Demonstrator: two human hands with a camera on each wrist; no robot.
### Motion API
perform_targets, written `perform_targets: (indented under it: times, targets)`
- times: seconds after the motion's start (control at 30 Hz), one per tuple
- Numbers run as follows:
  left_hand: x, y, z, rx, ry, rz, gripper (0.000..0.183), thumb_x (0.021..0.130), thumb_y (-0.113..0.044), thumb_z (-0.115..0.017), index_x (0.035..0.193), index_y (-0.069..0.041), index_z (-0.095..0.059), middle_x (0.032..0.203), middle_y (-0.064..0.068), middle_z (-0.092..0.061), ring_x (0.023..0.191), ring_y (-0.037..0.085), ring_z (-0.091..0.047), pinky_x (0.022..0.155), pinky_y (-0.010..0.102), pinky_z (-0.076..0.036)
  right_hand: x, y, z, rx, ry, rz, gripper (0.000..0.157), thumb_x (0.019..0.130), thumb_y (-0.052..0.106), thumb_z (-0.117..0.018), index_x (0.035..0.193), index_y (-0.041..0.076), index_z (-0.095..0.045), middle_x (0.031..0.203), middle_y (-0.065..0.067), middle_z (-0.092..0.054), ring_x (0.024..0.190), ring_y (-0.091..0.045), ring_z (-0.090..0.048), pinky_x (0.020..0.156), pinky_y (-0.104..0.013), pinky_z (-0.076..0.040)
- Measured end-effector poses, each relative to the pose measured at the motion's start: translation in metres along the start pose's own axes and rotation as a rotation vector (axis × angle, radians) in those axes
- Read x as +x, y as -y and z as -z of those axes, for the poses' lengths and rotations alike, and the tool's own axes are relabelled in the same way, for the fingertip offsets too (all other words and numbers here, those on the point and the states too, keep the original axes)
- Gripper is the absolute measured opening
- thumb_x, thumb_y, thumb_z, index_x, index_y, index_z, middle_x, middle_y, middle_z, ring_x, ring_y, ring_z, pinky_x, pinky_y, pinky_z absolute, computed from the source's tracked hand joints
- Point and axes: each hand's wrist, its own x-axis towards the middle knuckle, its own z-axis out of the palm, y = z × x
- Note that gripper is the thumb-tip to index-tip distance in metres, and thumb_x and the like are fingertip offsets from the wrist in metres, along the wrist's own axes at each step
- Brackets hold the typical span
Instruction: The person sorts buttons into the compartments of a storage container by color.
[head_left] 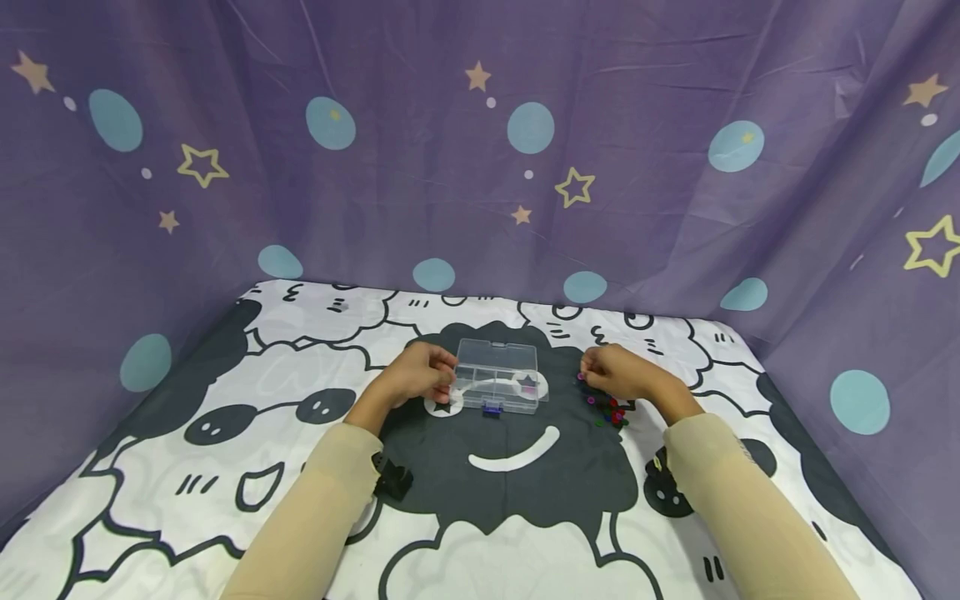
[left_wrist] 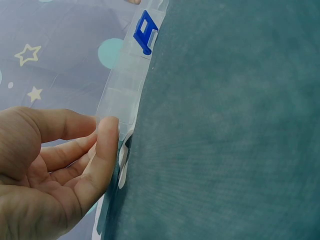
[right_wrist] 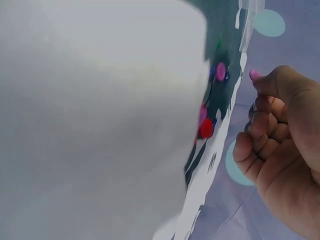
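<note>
A clear plastic compartment box [head_left: 495, 400] stands on the printed cloth with its lid [head_left: 497, 354] raised at the back. At its left end, my left hand [head_left: 420, 373] grips the box wall between thumb and fingertips. The blue latch [left_wrist: 145, 32] hangs at the front of the box. To the right, my right hand [head_left: 617, 371] pinches a small pink button [right_wrist: 253, 74] between thumb and forefinger, held above the cloth. Below that hand lie several loose buttons [head_left: 617, 413], a red one [right_wrist: 206, 128] and a pink one [right_wrist: 221, 72] among them. A faint pink spot shows in the box's right compartment.
A cloth [head_left: 517, 487] with black and white sheep faces covers the table. Behind it hangs a purple curtain [head_left: 420, 200] with stars and blue ovals. A small black object [head_left: 393, 478] sits beside the left sleeve.
</note>
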Motion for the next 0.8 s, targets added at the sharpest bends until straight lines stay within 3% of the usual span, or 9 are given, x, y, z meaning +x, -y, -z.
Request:
perform_targets:
  times: [0.8]
  targets:
    - [0.0,0.0,0.0,0.0,-0.001,0.003,0.031,0.098,0.007,-0.057,0.128,0.009,-0.06,0.101,0.018,-0.063,0.069,0.021,-0.066,0.064,0.034,-0.065,0.024,0.03,-0.009,-0.014,-0.032,0.097,0.018,0.102,0.005,-0.057,0.085,0.012,-0.06,0.061,0.007,-0.042,0.051,-0.006,-0.035,0.053,-0.025,-0.035]
